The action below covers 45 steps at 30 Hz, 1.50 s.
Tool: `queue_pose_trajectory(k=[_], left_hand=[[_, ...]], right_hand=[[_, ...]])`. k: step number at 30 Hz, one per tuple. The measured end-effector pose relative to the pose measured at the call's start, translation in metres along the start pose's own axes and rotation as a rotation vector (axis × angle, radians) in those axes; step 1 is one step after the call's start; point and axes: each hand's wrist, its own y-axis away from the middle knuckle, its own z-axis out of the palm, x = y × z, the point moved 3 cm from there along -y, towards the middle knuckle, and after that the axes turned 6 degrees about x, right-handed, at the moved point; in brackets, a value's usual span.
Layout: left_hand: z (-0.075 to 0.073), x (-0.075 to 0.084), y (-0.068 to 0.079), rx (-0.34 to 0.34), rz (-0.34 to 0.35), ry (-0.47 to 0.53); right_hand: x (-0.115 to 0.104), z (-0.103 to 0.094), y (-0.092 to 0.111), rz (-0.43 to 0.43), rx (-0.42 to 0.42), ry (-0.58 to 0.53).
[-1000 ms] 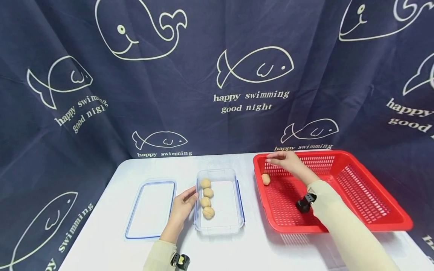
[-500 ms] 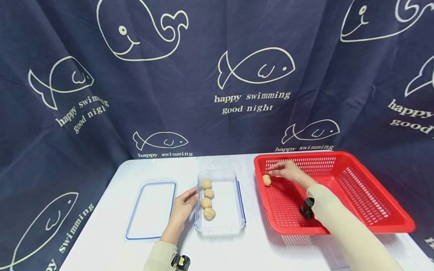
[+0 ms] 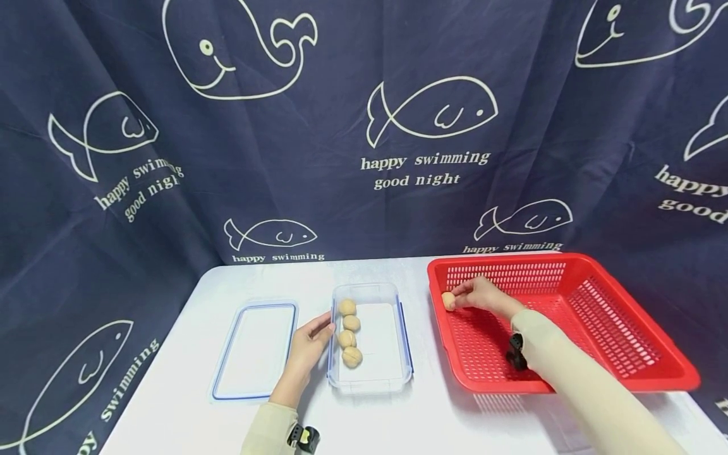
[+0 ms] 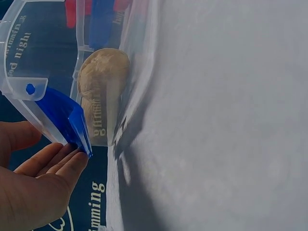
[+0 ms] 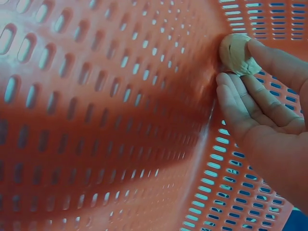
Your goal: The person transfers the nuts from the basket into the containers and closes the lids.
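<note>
In the red basket's far left corner, my right hand (image 3: 479,296) pinches a walnut (image 5: 237,54); the right wrist view has the thumb on one side of it and fingertips (image 5: 224,79) on the other. My left hand (image 3: 309,344) lies beside the clear plastic container (image 3: 370,385), its fairly straight fingers touching the blue side latch (image 4: 67,115). Inside the container, several walnuts (image 3: 352,357) form a row along the left wall. Through the wall, the left wrist view gives a blurred look at the nearest walnut (image 4: 103,72).
The red basket (image 3: 512,384) stands on the right of the white table (image 3: 432,417). A clear lid with a blue seal (image 3: 215,398) lies flat left of the container. A dark blue printed curtain (image 3: 341,189) hangs behind the table.
My right hand has gone down from the basket's back rim to the walnut in the corner and now pinches it. The left hand and the container have stayed put.
</note>
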Motion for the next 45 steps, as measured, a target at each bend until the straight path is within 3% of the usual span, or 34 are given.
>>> queue_pose_trajectory(k=[16, 28, 45], left_hand=[[0.001, -0.001, 0.000, -0.006, -0.001, 0.001], [0.001, 0.003, 0.001, 0.006, 0.010, -0.008], [0.001, 0.001, 0.002, 0.012, 0.010, -0.003]], right_hand=[[0.002, 0.002, 0.000, -0.025, -0.004, 0.007], [-0.010, -0.018, 0.006, -0.084, 0.017, 0.024], [-0.040, -0.043, 0.023, -0.085, 0.114, -0.016]])
